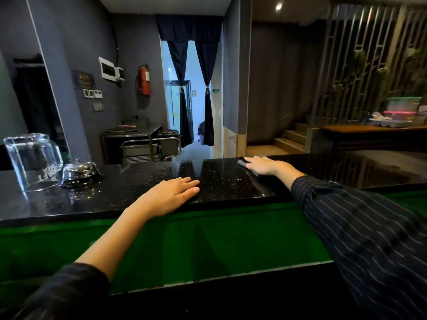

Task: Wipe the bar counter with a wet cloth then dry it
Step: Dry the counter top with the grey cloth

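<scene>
On the black speckled bench (138, 192), fingers (184, 184) of the left hand (169, 196) spread flat and released near the front edge, gripping nothing. Farther back and to the right, fingers (250, 160) of the right hand (263, 165) pressed flat over a dark grey cloth (242, 163), pinning it to the bench near the far edge, not curled around it. Behind both wrists, dark pinstriped sleeves (369, 227). At far left, an upturned glass jug (32, 160) just beside a chrome call bell (79, 173).
</scene>
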`<state>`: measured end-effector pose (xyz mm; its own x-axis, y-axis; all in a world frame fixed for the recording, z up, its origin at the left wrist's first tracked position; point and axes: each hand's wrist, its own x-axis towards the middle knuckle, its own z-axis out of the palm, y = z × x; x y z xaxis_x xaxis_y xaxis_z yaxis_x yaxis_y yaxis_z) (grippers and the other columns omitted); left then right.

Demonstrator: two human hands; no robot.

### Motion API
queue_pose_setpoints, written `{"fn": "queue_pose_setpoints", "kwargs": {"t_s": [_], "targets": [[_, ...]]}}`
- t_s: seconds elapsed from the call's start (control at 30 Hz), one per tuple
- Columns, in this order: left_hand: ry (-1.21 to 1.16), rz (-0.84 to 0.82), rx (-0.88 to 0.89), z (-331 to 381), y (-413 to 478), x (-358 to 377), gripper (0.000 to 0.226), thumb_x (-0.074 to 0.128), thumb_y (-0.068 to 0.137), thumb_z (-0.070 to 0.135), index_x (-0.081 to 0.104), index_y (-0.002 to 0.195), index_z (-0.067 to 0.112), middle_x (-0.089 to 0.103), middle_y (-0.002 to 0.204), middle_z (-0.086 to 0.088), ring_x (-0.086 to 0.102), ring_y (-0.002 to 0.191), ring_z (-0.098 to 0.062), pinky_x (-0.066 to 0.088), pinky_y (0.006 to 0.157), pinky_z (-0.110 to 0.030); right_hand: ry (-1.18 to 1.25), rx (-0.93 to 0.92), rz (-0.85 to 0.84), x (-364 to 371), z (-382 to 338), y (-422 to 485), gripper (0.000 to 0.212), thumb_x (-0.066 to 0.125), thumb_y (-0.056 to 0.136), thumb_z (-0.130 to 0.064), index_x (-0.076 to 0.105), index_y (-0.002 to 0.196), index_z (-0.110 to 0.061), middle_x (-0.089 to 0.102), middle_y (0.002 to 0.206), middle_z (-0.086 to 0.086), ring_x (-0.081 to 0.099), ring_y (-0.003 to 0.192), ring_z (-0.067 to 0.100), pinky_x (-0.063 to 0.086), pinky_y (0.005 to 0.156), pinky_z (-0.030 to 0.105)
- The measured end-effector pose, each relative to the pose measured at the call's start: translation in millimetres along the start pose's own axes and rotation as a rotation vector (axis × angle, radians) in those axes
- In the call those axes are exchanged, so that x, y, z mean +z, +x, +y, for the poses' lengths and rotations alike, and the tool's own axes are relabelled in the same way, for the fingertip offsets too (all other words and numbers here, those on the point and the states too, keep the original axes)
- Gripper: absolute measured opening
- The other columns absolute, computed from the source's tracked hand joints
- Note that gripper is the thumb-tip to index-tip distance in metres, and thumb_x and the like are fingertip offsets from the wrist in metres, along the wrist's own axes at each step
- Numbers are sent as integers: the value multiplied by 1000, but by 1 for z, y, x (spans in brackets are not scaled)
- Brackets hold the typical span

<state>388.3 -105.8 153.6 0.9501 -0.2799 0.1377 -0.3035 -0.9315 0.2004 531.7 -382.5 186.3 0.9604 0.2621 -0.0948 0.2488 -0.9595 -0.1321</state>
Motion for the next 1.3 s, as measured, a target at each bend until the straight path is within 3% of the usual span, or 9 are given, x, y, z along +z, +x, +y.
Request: {"fn": "queue_pose_setpoints", "kwargs": {"t_s": [0.07, 0.23, 0.33, 0.5, 0.7, 0.87, 1.13, 1.2, 1.3], "targets": [[14, 7, -10, 1, 0, 1, 57, 24, 94, 59, 28, 146, 38, 23, 157, 7, 17, 147, -13, 17, 118, -51, -30, 18, -15, -5, 2, 15, 51, 18, 105, -31, 9, 154, -18, 7, 162, 8, 5, 149, 29, 4, 119, 39], [55, 18, -23, 7, 0, 0, 50, 24, 97, 53, 26, 146, 42, 21, 157, 14, 17, 146, -9, 19, 118, -46, 0, 94, -126, -13, -27, 52, 62, 20, 101, -53, 2, 154, -26, 0, 163, 6, 8, 149, 30, 9, 119, 50], [63, 25, -37, 9, 0, -3, 48, 24, 98, 50, 27, 146, 42, 22, 156, 14, 18, 146, -8, 19, 119, -42, -23, -17, -129, -7, -78, 59, 64, 20, 99, -56, 3, 154, -29, 4, 163, 7, 14, 148, 31, 11, 118, 55], [65, 28, -34, 11, -1, -4, 46, 26, 100, 46, 30, 145, 39, 25, 156, 11, 21, 145, -10, 21, 118, -36, -96, -238, -110, 11, -156, 51, 62, 19, 100, -53, 4, 154, -28, 4, 163, 7, 6, 150, 30, 8, 119, 49], [-64, 62, 16, 11, -14, -9, 41, 32, 99, 42, 43, 139, 38, 36, 152, 6, 30, 142, -14, 25, 117, -41, -106, -399, -134, 18, -158, 38, 56, 22, 104, -41, 5, 154, -25, 3, 163, 7, 0, 150, 31, 1, 119, 43], [98, 196, -24, -12, -26, -19, 36, 43, 96, 35, 59, 128, 29, 57, 136, 5, 50, 128, -15, 37, 109, -37, -61, -308, -138, 12, -116, 55, 55, 20, 103, -44, 3, 154, -30, 0, 163, 4, -4, 150, 30, -2, 120, 47], [114, 224, -28, -13, -19, -16, 37, 41, 97, 30, 67, 120, 16, 58, 133, 7, 56, 120, -8, 47, 100, -30, -91, -206, -170, 8, -154, 79, 62, 19, 100, -54, -2, 154, -30, -7, 163, 3, -5, 150, 27, -1, 119, 49], [118, 227, -28, -14, -18, -16, 37, 42, 96, 30, 69, 114, 14, 60, 131, 8, 63, 110, -12, 51, 93, -33, -98, -253, -156, 11, -175, 77, 63, 20, 100, -55, -1, 154, -31, -5, 163, 3, -3, 150, 28, 0, 119, 50], [137, 254, -23, -12, -20, -16, 36, 43, 94, 27, 69, 114, 16, 67, 121, 1, 67, 77, -17, 53, 77, -31, -111, -352, -146, 19, -203, 65, 62, 20, 100, -53, 1, 154, -30, -2, 163, 5, -1, 150, 31, 1, 118, 49]]}}
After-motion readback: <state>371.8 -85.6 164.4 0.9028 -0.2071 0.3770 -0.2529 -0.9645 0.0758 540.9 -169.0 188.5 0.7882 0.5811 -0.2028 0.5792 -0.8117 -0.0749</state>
